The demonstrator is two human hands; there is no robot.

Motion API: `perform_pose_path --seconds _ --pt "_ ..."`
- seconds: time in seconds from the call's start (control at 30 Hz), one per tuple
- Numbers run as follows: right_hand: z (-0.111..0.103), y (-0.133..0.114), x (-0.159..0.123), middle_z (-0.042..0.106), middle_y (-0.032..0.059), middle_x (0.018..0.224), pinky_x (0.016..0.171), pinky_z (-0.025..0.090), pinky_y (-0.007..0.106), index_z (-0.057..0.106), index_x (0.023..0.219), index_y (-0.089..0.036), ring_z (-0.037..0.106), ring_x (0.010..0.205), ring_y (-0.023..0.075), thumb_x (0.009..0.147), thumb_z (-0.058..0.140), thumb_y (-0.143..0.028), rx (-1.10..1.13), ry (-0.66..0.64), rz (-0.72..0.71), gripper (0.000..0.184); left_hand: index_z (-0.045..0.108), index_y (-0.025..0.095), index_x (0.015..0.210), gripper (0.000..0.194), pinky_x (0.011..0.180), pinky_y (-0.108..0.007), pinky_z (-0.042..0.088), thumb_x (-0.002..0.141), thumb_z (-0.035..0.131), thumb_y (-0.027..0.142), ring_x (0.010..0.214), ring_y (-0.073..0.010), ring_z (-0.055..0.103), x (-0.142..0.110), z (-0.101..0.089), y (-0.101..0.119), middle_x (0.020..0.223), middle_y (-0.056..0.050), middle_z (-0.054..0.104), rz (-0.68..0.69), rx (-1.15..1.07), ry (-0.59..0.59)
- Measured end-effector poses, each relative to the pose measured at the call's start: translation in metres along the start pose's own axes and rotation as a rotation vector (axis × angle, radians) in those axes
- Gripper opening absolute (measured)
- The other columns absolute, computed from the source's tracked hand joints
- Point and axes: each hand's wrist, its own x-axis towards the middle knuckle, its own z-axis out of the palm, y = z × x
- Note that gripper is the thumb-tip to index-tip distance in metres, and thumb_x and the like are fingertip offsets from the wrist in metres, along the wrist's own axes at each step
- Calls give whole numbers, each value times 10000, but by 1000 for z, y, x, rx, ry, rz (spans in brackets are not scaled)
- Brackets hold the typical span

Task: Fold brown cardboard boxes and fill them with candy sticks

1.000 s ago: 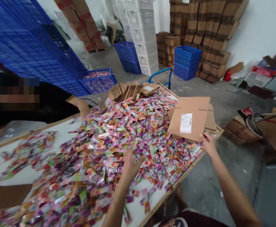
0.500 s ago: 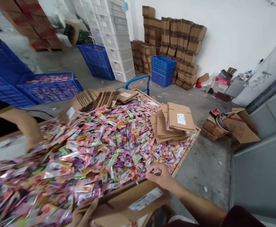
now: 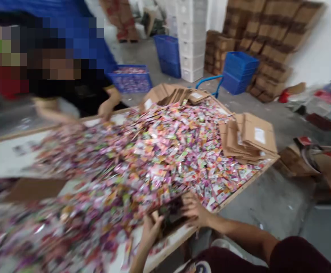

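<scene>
A small cardboard box [image 3: 171, 215] stands between my hands at the table's near edge, its dark inside facing up. My left hand [image 3: 152, 226] grips its left side, thumb at the rim. My right hand [image 3: 195, 211] is closed round its right end, though motion smears the fingers. Right beside the box spreads a heap of small colourful packets [image 3: 165, 167], mostly pink and purple. Whether any packets lie inside the box I cannot make out.
Flat cardboard boxes [image 3: 258, 132] with white labels are stacked at the table's right corner; more cartons [image 3: 165, 93] lie at the far edge. Across the table, a co-worker's hands [image 3: 108, 106] reach to the packets. Blue crates [image 3: 241, 72] and white crates [image 3: 192, 45] stand behind.
The view has swung left, bringing the co-worker into sight. The box in my hands showed its labelled side before; now its dark inside shows. My right hand has closed on its end.
</scene>
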Motion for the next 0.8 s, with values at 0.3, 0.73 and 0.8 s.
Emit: perform_pose_path --seconds 0.3,0.73,0.8 --pt "35 -5 -11 520 185 1471 1186 377 583 544 1390 -233 478 1400 360 860 692 -615 8 591 588 670 669 253 1271 344 1171 -520 462 986 476 257 1388 -296 568 -26 -20 -36 1406 -154 644 338 153 -254" --pt "8 24 -11 700 146 1285 1052 542 450 597 1383 -219 675 1189 296 869 604 -658 139 282 734 676 624 225 1211 357 1105 -457 458 862 660 165 1329 -290 531 -64 21 -11 1361 -115 590 -123 -298 -76" --pt "8 30 -1 706 150 1262 1025 549 460 617 1340 -210 682 1149 309 819 652 -647 89 263 747 681 609 223 1147 347 1057 -475 464 829 651 89 1261 -299 551 -54 29 -2 1273 -116 616 -192 -170 2"
